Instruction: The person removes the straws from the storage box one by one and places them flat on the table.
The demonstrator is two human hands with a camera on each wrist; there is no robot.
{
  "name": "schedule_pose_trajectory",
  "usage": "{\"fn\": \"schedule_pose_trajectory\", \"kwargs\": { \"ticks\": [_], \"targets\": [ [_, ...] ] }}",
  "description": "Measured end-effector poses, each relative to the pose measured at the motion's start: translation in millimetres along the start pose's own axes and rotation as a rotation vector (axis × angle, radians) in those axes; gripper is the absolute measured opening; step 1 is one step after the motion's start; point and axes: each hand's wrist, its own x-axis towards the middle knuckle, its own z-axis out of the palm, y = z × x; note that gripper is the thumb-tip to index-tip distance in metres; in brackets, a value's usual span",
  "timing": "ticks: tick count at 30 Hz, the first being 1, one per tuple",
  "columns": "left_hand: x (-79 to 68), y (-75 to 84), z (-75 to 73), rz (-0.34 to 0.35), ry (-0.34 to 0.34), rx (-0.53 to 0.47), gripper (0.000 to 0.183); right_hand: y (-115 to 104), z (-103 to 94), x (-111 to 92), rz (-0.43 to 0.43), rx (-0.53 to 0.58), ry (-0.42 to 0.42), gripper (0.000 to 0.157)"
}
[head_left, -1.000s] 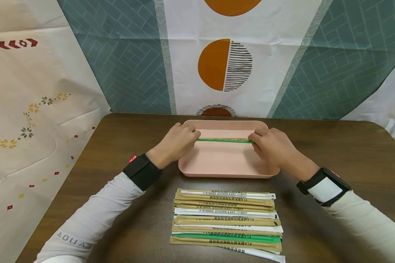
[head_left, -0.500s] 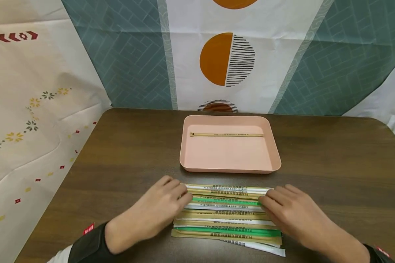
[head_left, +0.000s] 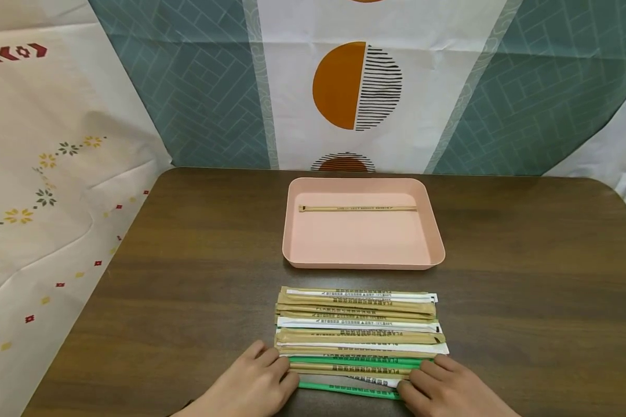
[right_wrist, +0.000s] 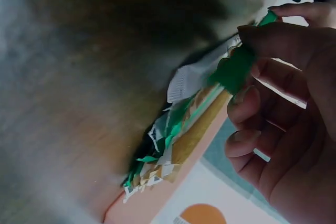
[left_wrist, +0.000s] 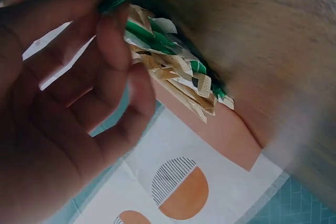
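Both hands hold a green paper-wrapped straw [head_left: 344, 389] by its ends, stretched sideways at the near side of the straw pile. My left hand [head_left: 253, 382] pinches one end between thumb and finger, and the green wrapper [left_wrist: 118, 1] shows there in the left wrist view. The other end is pinched by my right hand [head_left: 448, 388]; its green tip [right_wrist: 233, 69] looks blurred in the right wrist view. Just beyond lies the pile of wrapped straws [head_left: 360, 336] in tan, white and green, roughly parallel. Inside the pink tray [head_left: 360, 249] rests a single tan wrapped straw [head_left: 357, 208].
Dark wooden table [head_left: 203, 260] surrounds the pile and tray. The tray stands near the far edge, behind the pile. A patterned cloth [head_left: 344, 87] hangs at the back, and a pale flowered cloth [head_left: 57, 231] borders the left side.
Both hands have carried the green straw from over the tray back toward me, across the pile to its near side. The tan straw in the tray has stayed put.
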Motion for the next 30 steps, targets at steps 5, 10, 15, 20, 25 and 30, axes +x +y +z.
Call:
{"fn": "schedule_pose_trajectory", "kwargs": {
  "ticks": [5,10,15,20,25,30],
  "targets": [
    [-3.7,-1.3,-1.4,-0.021,-0.086,0.018,0.01,1,1.9,-1,0.004,-0.006,0.021,0.035],
    [-3.1,-2.9,0.1,-0.046,-0.049,0.035,0.013,6,2.2,-2,0.011,-0.041,0.061,0.042],
    [-3.3,-3.4,2.6,-0.052,-0.019,0.021,0.017,10,-0.3,-1,0.051,-0.026,0.055,0.044],
    [-3.5,-3.1,4.1,-0.06,0.003,-0.008,0.021,13,-2.2,-1,0.089,0.004,0.026,0.045],
    [1.3,-7.2,-3.5,-0.054,-0.001,-0.066,0.03,18,-4.6,-2,0.068,0.1,-0.01,0.036],
    [22.4,-34.1,-25.4,-0.127,-0.042,-0.187,0.025,37,-18.1,9,0.058,0.149,0.019,0.027]
  ]
}}
